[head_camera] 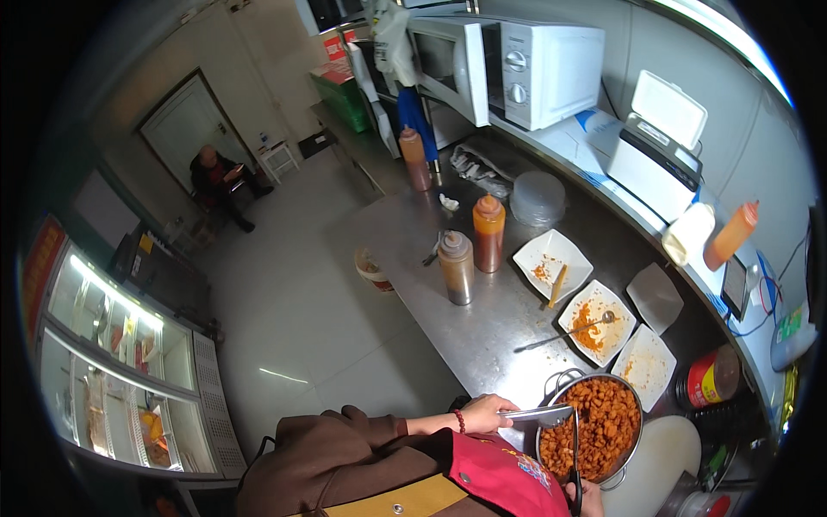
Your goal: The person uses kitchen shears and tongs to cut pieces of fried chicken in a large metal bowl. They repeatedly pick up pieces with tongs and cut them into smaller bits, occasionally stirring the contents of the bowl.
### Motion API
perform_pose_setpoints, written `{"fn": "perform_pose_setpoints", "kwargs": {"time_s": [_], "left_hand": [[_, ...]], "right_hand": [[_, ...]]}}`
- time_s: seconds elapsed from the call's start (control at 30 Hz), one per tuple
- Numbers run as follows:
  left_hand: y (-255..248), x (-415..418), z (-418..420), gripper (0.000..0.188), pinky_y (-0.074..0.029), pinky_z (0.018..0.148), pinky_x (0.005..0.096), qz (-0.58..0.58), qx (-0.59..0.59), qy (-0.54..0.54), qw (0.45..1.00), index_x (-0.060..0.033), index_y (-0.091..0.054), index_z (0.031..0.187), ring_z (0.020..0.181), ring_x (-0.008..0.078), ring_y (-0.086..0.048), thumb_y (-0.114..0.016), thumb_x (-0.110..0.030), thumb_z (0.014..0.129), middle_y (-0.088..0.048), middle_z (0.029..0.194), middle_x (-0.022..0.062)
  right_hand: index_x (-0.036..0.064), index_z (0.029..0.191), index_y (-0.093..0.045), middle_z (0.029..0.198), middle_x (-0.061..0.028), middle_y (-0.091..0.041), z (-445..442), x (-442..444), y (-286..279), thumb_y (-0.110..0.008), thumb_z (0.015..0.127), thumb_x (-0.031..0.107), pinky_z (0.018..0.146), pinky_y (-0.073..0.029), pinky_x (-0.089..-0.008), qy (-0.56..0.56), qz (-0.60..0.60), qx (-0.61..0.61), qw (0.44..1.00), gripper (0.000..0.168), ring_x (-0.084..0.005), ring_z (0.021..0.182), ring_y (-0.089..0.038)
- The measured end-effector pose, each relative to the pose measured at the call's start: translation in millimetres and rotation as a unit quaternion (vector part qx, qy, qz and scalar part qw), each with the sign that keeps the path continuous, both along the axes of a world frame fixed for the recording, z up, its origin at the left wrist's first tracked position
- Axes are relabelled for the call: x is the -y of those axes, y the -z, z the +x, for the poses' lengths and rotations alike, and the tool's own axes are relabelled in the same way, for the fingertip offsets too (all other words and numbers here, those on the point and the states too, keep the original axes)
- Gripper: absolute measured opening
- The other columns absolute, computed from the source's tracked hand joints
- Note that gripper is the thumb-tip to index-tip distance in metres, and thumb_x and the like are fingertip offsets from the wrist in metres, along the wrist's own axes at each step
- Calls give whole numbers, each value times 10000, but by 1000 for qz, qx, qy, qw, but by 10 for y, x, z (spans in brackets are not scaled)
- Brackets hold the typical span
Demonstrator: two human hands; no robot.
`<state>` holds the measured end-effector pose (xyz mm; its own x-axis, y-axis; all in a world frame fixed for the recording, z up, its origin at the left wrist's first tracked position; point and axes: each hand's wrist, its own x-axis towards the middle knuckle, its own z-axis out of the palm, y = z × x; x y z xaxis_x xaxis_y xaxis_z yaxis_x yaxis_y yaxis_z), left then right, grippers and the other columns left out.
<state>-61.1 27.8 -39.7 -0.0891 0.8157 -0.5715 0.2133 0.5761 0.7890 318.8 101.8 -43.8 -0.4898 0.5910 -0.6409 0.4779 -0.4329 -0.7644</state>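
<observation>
A metal pot (589, 426) of small reddish-brown food pieces stands at the front edge of the steel table. My left hand (486, 415), with a red bead bracelet at the wrist, is closed on a flat metal utensil (539, 415) whose broad end lies over the pot's near left part. In my right hand (586, 497), at the pot's lower edge, are the dark handles of what look like scissors (576, 446); the long blade reaches up across the food. A long-handled spoon (562, 334) rests in a white square bowl (597, 323) just beyond the pot.
Squeeze bottles (489, 234) stand farther back. Beside the pot lie another white bowl (645, 368) and a round cutting board (672, 452). A shelf on the right carries a microwave (549, 71) and a white device (656, 165). A person (219, 181) sits far off by a door.
</observation>
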Motion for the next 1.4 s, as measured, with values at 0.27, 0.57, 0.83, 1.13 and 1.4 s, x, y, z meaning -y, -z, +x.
{"fn": "perform_pose_setpoints", "kwargs": {"time_s": [0.27,0.57,0.83,1.13,1.4], "left_hand": [[74,51,67,403,-541,857,417,62,-65,9,996,-135,-704,1273,942,293,-718,-709,-198,875,-749,1015,162],[-60,38,60,401,-521,930,428,34,-64,13,997,-134,-704,1272,1069,326,-690,-705,-188,874,-738,1098,170],[-78,70,57,399,-508,958,428,44,-72,16,996,-123,-695,1283,1114,324,-677,-701,-171,887,-728,1148,168],[-160,18,45,419,-507,990,410,12,-75,25,997,-169,-684,1319,1147,299,-673,-706,-130,903,-728,1198,139],[-73,-1,40,413,-505,989,413,29,-80,27,996,-143,-688,1308,1141,310,-674,-707,-129,895,-727,1192,144]], "right_hand": [[87,866,-640,693,89,-484,-21,-146,-188,-642,1004,440,525,-302,-260,-51,17,-23,998,380,-46,598,-409],[4,1094,-673,935,45,-612,114,-230,15,-632,955,597,678,-445,-271,-58,-25,19,998,611,-82,780,-535],[-1,1102,-660,939,42,-611,71,-228,-75,-616,948,633,699,-444,-272,-73,-30,-17,997,654,-83,811,-536],[1,1100,-657,954,39,-615,73,-190,-62,-614,982,569,715,-453,-283,-23,-32,-33,999,582,-83,823,-539],[-7,1237,-608,1057,3,-638,196,-306,94,-653,950,583,853,-492,-289,-44,-87,-28,995,658,-108,945,-583]]}}
